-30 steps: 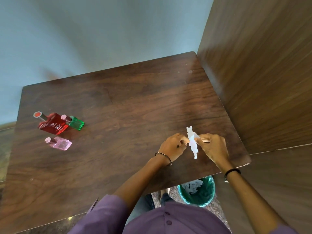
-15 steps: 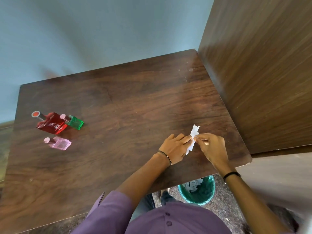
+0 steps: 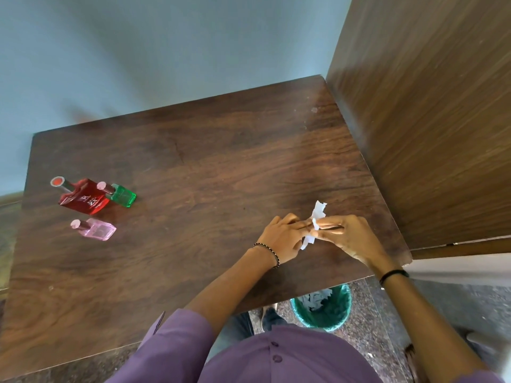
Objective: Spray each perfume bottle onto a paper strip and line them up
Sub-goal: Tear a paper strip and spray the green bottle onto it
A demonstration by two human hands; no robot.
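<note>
Three perfume bottles stand at the table's left side: a red bottle [image 3: 83, 199], a small green bottle [image 3: 121, 195] touching its right side, and a pink bottle [image 3: 96, 230] a little nearer me. Over the table's near right part, my left hand [image 3: 282, 239] and my right hand [image 3: 348, 239] both pinch a crumpled white paper strip [image 3: 317, 214]. The strip's top end sticks up above the fingers and its lower end hangs below them; the middle is hidden by my fingertips.
The dark wooden table [image 3: 207, 161] meets a blue-grey wall at the back and a tall wooden panel [image 3: 428, 120] on the right. A green waste bin [image 3: 322, 310] with paper scraps stands on the floor under the table's near edge.
My hands have closed in on the paper, which was longer and flatter a second ago and is now bunched up between my fingers. The bottles have not moved.
</note>
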